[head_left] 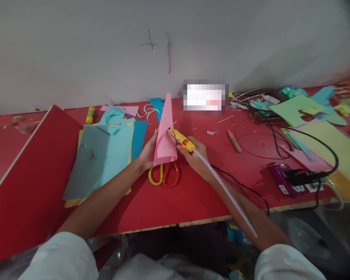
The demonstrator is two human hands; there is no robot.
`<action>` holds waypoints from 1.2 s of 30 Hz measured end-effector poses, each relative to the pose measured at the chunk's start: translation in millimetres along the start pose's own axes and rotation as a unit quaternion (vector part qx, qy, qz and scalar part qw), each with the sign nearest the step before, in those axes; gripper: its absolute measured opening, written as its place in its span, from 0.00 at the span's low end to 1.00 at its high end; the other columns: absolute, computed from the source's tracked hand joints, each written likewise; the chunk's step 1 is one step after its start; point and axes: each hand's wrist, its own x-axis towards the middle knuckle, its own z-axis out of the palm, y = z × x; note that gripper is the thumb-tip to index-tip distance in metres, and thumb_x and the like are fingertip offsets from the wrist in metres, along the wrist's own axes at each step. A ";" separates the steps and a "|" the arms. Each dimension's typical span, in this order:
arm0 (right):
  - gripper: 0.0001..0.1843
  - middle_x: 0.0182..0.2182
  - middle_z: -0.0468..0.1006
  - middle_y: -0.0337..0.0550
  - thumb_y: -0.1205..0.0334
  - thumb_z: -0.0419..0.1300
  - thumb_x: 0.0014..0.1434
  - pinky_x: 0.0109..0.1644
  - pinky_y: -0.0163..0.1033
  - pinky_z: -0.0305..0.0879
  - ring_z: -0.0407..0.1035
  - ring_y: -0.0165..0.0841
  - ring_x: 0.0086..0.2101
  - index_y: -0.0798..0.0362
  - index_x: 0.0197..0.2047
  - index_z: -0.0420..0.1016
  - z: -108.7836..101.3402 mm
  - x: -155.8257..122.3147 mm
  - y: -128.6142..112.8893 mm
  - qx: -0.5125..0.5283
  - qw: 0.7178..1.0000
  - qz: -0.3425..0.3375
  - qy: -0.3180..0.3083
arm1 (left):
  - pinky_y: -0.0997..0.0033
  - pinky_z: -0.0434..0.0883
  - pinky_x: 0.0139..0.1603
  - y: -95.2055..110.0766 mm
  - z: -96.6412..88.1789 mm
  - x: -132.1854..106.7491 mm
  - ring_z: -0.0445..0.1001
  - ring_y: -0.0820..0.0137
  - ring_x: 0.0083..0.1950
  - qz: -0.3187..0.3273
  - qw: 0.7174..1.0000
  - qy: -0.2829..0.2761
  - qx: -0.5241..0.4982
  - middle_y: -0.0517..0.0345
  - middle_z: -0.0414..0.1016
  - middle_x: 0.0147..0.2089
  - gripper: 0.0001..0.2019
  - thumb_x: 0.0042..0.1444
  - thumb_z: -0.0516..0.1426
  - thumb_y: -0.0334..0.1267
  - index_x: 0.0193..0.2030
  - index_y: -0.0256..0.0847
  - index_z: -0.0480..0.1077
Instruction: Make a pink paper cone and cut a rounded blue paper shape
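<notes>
My left hand [148, 153] is closed on the left edge of a pink paper cone [165, 134] that stands point-up on the red table [192, 194]. My right hand [196, 155] grips a yellow glue gun [182, 140] with its nozzle touching the cone's right side. A long clear glue stick [224, 190] trails back from the gun along my forearm. Yellow and orange scissors [165, 175] lie flat just below the cone, partly hidden by it.
A stack of blue and yellow paper sheets [102, 159] lies to the left, with a yellow glue stick [90, 115] behind. A purple power strip [291, 181] with black cables sits at right, near green and yellow sheets [332, 144]. Paper scraps litter the back.
</notes>
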 end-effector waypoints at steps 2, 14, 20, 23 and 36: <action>0.16 0.35 0.78 0.47 0.45 0.58 0.72 0.42 0.45 0.70 0.74 0.41 0.37 0.48 0.39 0.74 0.6 -0.6 0.0 0.000 1.000 -0.001 -0.008 | 0.58 0.77 0.64 0.1 0.9 0.2 0.83 0.55 0.58 0.005 1.000 -0.010 -0.001 0.44 0.85 0.55 0.32 0.76 0.45 0.56 0.73 0.35 0.67; 0.16 0.34 0.77 0.44 0.46 0.59 0.72 0.40 0.41 0.68 0.74 0.38 0.35 0.48 0.38 0.73 -1.4 -3.4 -5.6 0.020 0.999 -0.010 -0.045 | 0.54 0.76 0.65 -1.7 -13.7 6.0 0.82 0.53 0.60 -0.005 0.998 -0.070 -0.006 0.42 0.83 0.58 0.32 0.74 0.47 0.58 0.67 0.32 0.72; 0.18 0.35 0.77 0.45 0.45 0.58 0.72 0.40 0.41 0.67 0.74 0.38 0.35 0.49 0.38 0.72 -0.9 -4.4 -4.7 0.011 0.999 -0.014 -0.050 | 0.56 0.76 0.65 0.0 -15.9 5.6 0.81 0.53 0.61 0.000 0.997 -0.079 0.010 0.41 0.84 0.57 0.34 0.72 0.49 0.62 0.64 0.32 0.74; 0.17 0.35 0.77 0.44 0.44 0.58 0.72 0.41 0.41 0.68 0.73 0.37 0.35 0.48 0.38 0.72 -1.1 -4.5 -5.6 0.013 0.998 -0.003 -0.056 | 0.56 0.77 0.63 -3.0 -17.9 8.1 0.82 0.52 0.60 0.012 0.997 -0.076 0.023 0.41 0.84 0.56 0.31 0.71 0.52 0.60 0.63 0.32 0.76; 0.19 0.33 0.77 0.43 0.42 0.60 0.70 0.40 0.41 0.68 0.73 0.37 0.34 0.48 0.35 0.72 -1.5 -4.6 -6.8 0.046 0.996 0.018 -0.072 | 0.51 0.78 0.62 -5.3 -17.9 8.5 0.83 0.49 0.59 0.034 0.996 -0.061 0.053 0.39 0.84 0.55 0.31 0.69 0.54 0.57 0.63 0.32 0.77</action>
